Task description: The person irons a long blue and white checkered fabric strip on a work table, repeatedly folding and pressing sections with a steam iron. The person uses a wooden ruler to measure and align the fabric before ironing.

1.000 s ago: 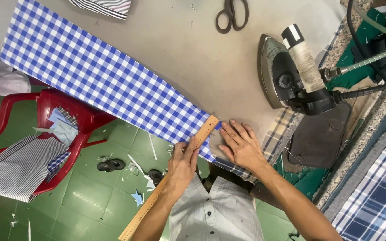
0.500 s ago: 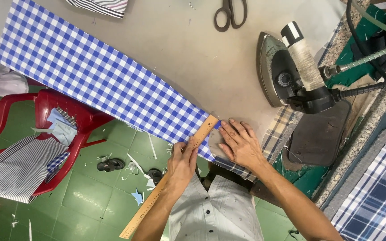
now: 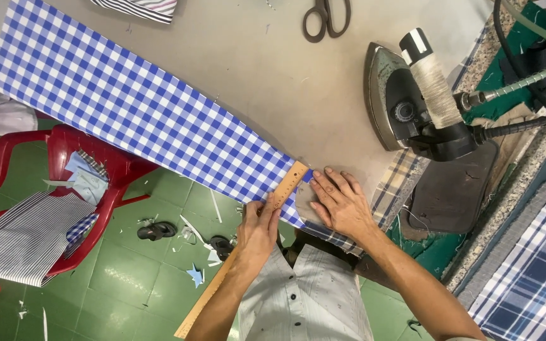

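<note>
A long strip of blue and white checked cloth (image 3: 134,113) lies slantwise along the near edge of the grey table (image 3: 273,69). A wooden ruler (image 3: 284,187) crosses the strip's near end and sticks out over the floor toward me. My left hand (image 3: 258,228) presses down on the ruler with fingers curled over it. My right hand (image 3: 339,203) lies flat, fingers spread, on the end of the cloth just right of the ruler's tip.
A steam iron (image 3: 412,101) with a hose rests on the table's right side. Scissors (image 3: 327,17) lie at the far edge. A red plastic chair (image 3: 83,158) with striped cloth (image 3: 23,237) stands on the green floor at left. Plaid cloth (image 3: 538,278) lies at lower right.
</note>
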